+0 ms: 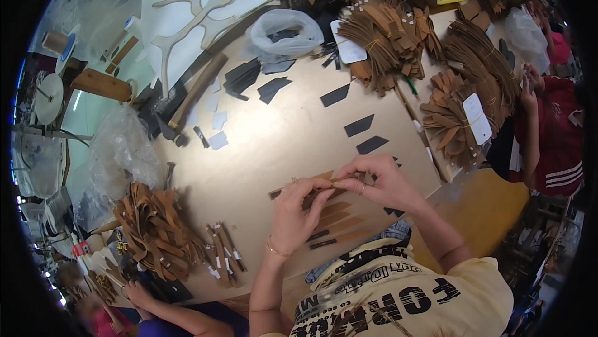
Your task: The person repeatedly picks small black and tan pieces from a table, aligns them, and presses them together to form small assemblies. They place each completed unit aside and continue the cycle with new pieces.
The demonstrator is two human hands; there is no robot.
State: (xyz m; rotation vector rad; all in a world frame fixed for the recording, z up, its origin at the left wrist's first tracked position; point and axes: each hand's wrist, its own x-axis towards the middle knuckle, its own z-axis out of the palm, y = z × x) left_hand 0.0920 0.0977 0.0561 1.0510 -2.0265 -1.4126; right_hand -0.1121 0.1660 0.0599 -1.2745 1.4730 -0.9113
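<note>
My left hand (300, 207) and my right hand (381, 182) meet fingertip to fingertip over the near side of the table. Both pinch a brown leather strip (335, 185), mostly covered by the fingers. Below them lie several tan strips (346, 223) side by side, some with black ends. Dark flat pieces with slanted ends, such as a black piece (372, 144) and another black piece (359, 125), rest in a row just beyond my right hand. One more dark edge shows partly hidden by that hand.
Bundled brown leather strips (386, 35) crowd the far right, with a looped bundle (445, 109) nearer. Another brown pile (156, 231) sits at the left. A plastic bag (286, 28), a hammer (196, 91) and black pieces (243, 78) lie farther back. Co-workers flank the table (249, 144).
</note>
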